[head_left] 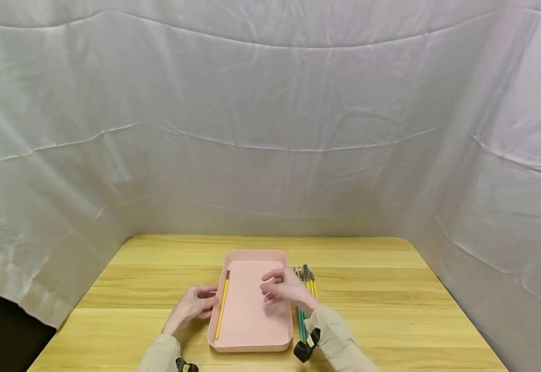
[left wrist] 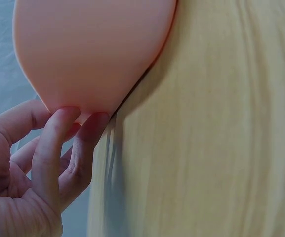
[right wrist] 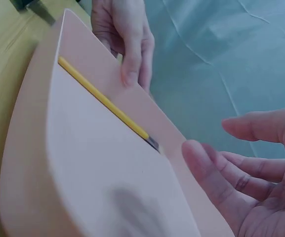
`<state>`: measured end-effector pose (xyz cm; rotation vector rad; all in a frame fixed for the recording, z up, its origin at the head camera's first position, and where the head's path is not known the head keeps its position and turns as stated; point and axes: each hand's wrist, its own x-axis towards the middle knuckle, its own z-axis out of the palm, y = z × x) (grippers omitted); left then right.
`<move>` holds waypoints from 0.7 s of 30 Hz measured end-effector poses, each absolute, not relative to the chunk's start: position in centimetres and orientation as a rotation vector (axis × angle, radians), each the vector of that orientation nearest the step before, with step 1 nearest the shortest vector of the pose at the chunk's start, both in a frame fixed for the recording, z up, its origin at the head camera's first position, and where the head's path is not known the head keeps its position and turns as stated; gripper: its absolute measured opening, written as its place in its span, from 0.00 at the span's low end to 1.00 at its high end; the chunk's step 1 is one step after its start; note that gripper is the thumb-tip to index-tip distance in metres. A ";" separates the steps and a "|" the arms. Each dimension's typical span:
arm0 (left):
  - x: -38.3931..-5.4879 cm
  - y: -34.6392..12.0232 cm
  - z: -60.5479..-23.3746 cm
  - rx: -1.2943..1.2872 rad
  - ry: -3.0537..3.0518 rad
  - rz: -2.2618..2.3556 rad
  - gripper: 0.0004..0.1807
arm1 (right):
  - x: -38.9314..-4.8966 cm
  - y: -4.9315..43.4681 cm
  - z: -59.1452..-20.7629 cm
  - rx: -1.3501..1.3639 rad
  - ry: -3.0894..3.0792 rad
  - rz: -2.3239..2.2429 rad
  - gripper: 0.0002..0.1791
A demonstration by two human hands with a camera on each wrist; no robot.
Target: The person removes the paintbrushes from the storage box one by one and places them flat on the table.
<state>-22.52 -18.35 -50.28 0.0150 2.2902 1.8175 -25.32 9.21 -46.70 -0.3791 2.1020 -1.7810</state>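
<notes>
A shallow pink tray [head_left: 251, 347] lies on the wooden table. My left hand [head_left: 193, 307] holds its left wall, one digit over the rim and other fingers against the outside. Along the left inner side of the tray lies one paintbrush [head_left: 222, 305] with a yellow handle, its bristle end pointing away from me. My right hand [head_left: 285, 288] hovers above the tray's right part, fingers loosely bent and apart, with nothing between them. In the right wrist view that hand [right wrist: 261, 173] is likewise without any object.
Right of the tray lies a group of several paintbrushes [head_left: 300, 323] with teal and yellow handles, partly hidden by my right wrist. The wooden table [head_left: 382, 310] extends to both sides. A pale grey curtain [head_left: 270, 181] hangs behind and around it.
</notes>
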 end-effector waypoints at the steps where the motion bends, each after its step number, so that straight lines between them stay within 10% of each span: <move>1: -22.5 -18.4 -50.3 0.014 2.290 1.815 0.27 | -25.4 8.7 -46.7 -0.386 2.097 -1.770 0.23; 21: -22.4 -18.5 -50.2 0.059 2.268 1.827 0.27 | -27.9 0.2 -49.6 -0.183 2.212 -1.630 0.02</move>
